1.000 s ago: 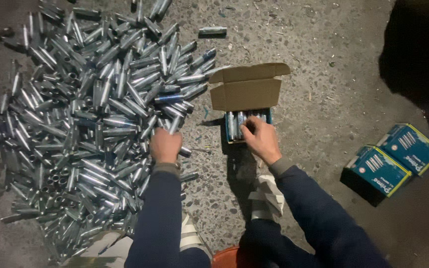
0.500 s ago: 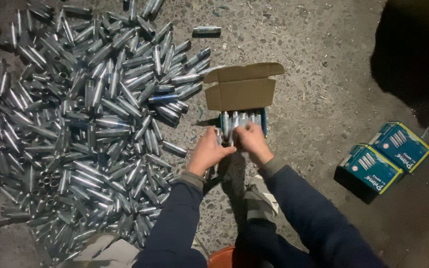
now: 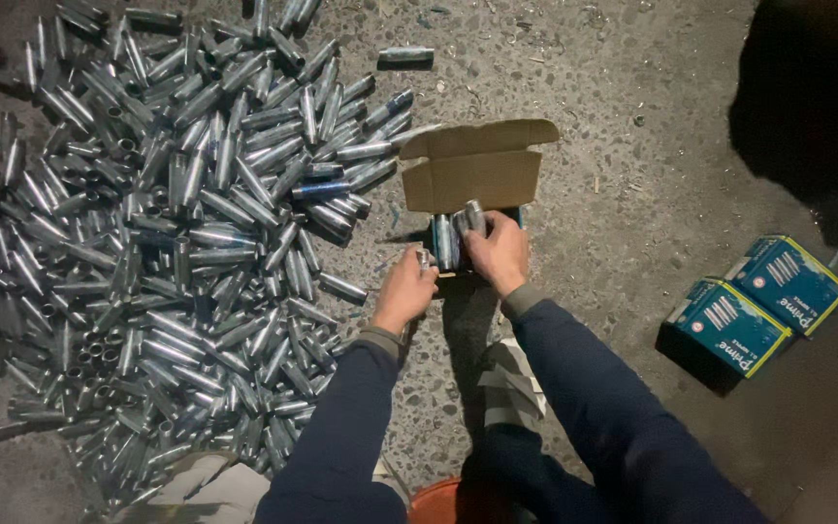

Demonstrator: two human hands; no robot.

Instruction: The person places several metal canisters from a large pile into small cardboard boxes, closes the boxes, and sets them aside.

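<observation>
A small cardboard box (image 3: 472, 180) stands open on the concrete floor, its flap raised, with several shiny metal tubes upright inside. My right hand (image 3: 499, 254) grips a metal tube (image 3: 474, 215) and sets it among the others in the box. Just left of the box, my left hand (image 3: 405, 289) is closed on another short metal tube (image 3: 424, 259). A big heap of the same silver tubes (image 3: 167, 233) covers the floor to the left.
Two closed blue boxes with yellow edges (image 3: 757, 301) lie at the right. A single tube (image 3: 405, 55) lies apart above the heap. A dark shape fills the top right corner. An orange rim (image 3: 438, 500) shows at the bottom between my arms.
My left hand left the heap and came to the box with a tube. The right hand stayed at the box, pushing tubes in.
</observation>
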